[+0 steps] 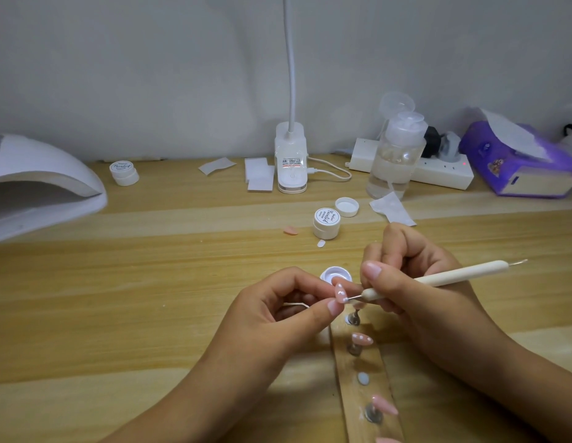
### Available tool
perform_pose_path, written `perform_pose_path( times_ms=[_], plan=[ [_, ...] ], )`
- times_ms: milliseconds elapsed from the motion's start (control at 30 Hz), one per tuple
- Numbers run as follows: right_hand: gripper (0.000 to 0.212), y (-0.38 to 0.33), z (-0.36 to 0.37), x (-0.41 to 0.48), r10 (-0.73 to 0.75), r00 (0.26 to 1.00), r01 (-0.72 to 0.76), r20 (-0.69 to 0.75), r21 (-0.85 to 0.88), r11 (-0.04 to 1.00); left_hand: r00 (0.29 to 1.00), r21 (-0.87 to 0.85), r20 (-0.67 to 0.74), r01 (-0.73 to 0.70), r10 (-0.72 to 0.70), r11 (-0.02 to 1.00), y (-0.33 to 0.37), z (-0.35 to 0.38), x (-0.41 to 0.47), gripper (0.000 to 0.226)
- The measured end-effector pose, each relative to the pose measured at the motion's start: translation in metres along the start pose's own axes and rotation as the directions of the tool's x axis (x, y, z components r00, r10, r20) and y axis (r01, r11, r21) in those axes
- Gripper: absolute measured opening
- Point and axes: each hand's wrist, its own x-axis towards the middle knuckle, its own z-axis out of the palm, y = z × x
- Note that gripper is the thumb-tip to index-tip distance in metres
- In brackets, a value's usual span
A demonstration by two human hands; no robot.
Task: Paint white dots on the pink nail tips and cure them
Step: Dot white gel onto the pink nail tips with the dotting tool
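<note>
Left grip (278,314) pinches pink nail tip (341,294), at 6 o'clock of open gel pot (329,272); right grip (422,292) clamps dotting tool (454,275), ball on tip; risk: a tremor could smear wet dots.

Bare left grip (272,314), right grip (422,282), short fingernails (372,269)
</note>
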Motion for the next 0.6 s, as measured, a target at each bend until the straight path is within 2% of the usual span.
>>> perform_pose_path(
  times_ms=[600],
  plan=[
    [0.022, -0.0002, 0.0001, 0.0004, 0.001, 1.0, -0.001, -0.003, -0.005, 1.0, 1.0, 0.003, 0.006, 0.0, 0.0, 1.0, 0.0005, -0.0002, 0.0, 0.015]
  ],
)
